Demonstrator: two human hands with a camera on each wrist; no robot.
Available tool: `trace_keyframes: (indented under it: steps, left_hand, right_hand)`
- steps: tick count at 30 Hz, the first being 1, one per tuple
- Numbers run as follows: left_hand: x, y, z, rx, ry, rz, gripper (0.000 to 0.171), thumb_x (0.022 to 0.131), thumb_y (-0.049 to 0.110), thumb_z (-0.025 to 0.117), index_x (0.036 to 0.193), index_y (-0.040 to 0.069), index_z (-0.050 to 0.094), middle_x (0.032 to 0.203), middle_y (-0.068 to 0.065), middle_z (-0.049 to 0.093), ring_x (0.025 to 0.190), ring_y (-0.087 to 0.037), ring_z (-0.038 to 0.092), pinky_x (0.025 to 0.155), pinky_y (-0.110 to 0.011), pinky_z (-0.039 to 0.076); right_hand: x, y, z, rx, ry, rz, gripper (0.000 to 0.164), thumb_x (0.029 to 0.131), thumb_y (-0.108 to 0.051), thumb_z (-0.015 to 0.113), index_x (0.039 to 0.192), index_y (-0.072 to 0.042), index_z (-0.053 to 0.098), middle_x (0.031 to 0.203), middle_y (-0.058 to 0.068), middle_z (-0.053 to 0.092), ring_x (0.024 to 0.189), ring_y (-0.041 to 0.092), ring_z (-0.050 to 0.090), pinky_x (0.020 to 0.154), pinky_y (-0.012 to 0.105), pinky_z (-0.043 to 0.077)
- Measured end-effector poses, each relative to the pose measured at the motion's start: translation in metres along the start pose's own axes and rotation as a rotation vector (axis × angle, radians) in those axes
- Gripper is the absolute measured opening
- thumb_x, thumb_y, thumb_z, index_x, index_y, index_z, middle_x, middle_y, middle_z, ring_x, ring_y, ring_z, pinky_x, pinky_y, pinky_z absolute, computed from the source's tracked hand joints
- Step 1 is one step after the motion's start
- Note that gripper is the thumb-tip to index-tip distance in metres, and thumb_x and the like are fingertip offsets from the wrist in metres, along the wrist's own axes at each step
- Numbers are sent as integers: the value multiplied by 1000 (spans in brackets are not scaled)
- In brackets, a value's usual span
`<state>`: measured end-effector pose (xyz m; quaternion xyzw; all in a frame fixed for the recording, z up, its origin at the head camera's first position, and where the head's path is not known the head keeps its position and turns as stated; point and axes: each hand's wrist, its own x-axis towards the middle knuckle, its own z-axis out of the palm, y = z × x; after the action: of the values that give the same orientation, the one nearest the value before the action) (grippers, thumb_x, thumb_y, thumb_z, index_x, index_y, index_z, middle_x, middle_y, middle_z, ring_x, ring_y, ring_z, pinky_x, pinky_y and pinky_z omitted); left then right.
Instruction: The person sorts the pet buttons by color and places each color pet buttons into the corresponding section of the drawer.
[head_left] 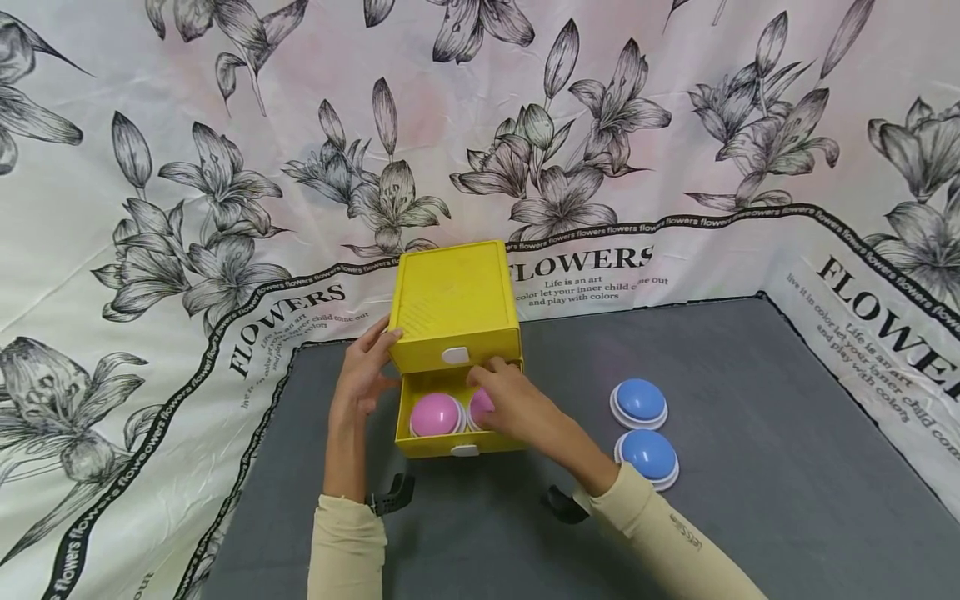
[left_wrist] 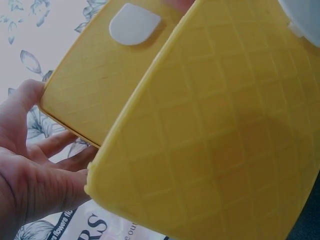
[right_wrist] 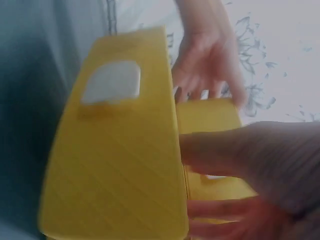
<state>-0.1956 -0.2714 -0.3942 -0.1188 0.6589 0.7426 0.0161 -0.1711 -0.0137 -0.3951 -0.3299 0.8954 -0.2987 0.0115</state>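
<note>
My left hand (head_left: 363,372), fingers apart, touches the side of the yellow box (head_left: 455,296). My right hand (head_left: 519,404) reaches into the open drawer (head_left: 429,447), fingers over a pink dome (head_left: 479,408); whether they grip it, I cannot tell.

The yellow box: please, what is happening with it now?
A person's left grip touches the box. The right grip reaches into the open lower drawer, over one pink dome; whether it holds it is unclear. Another pink dome lies beside it. Two blue domes sit on the table.
</note>
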Motion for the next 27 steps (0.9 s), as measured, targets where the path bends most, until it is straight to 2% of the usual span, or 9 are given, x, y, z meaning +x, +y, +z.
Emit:
trace_keyframes:
  steps: [3, 6, 8, 10, 12, 16, 19, 23, 27]
  left_hand:
    - [0, 0, 1, -2, 4, 2, 63, 105, 30, 62, 163, 23, 39, 169, -8, 37, 157, -34, 36, 110, -78, 38]
    - [0, 1, 0, 5, -1, 5, 63, 106, 31, 62, 164, 23, 38, 170, -8, 36, 156, -34, 37, 110, -77, 39]
    - [0, 2, -1, 13, -5, 7, 64, 106, 32, 62, 164, 23, 37, 171, -7, 35, 157, -33, 36, 110, -76, 40]
    - [-1, 3, -1, 20, -5, 6, 65, 106, 33, 62, 164, 24, 37, 171, -6, 33, 157, -32, 35, 110, -76, 40]
    - [-1, 3, -2, 23, 3, 5, 65, 106, 34, 62, 164, 25, 36, 171, -6, 33, 158, -32, 35, 111, -75, 40]
    - [-1, 3, -2, 28, 20, -2, 64, 106, 35, 61, 164, 25, 37, 171, -7, 34, 157, -32, 36, 112, -74, 40]
    - [0, 2, 0, 20, 13, -6, 65, 106, 33, 61, 165, 24, 36, 172, -6, 32, 158, -32, 34, 112, -74, 40]
    - [0, 1, 3, -4, 6, -13, 64, 106, 31, 61, 165, 23, 36, 172, -5, 32, 158, -32, 33, 112, -75, 38]
    - [-1, 1, 4, 1, 15, -4, 63, 106, 30, 61, 164, 22, 37, 170, -7, 36, 157, -33, 35, 110, -76, 39]
  right_hand:
    - [-14, -2, 3, 79, 189, -50, 35, 84, -8, 86, 115, -4, 69, 109, 12, 66, 97, 25, 61, 87, 39, 57]
    - [-31, -6, 7, 157, 307, -103, 30, 82, -7, 88, 104, -6, 69, 92, 5, 69, 83, 16, 65, 76, 29, 58]
    - [-42, -7, 10, 189, 312, -140, 25, 80, -8, 89, 95, -9, 69, 81, 0, 70, 73, 9, 65, 68, 22, 57]
    - [-51, -6, 16, 206, 270, -156, 22, 80, -9, 89, 89, -10, 70, 76, -2, 73, 68, 4, 66, 65, 18, 56]
    - [-57, -3, 26, 181, 223, -163, 19, 80, -9, 89, 88, -10, 72, 79, -1, 76, 70, 4, 71, 66, 17, 57]
    - [-61, 1, 48, 140, 182, -166, 28, 82, -6, 88, 106, -4, 75, 98, 7, 80, 82, 14, 78, 72, 19, 61]
    - [-63, 1, 63, 18, 266, -200, 38, 79, -5, 90, 113, -5, 74, 103, 7, 78, 84, 17, 77, 72, 24, 62]
    - [-64, -2, 77, -200, 458, -244, 37, 74, -8, 94, 106, -6, 75, 94, 3, 73, 76, 13, 72, 67, 26, 60]
    - [-60, -4, 86, -222, 575, -241, 26, 76, -7, 93, 96, -7, 76, 90, 0, 71, 75, 10, 71, 65, 25, 59]
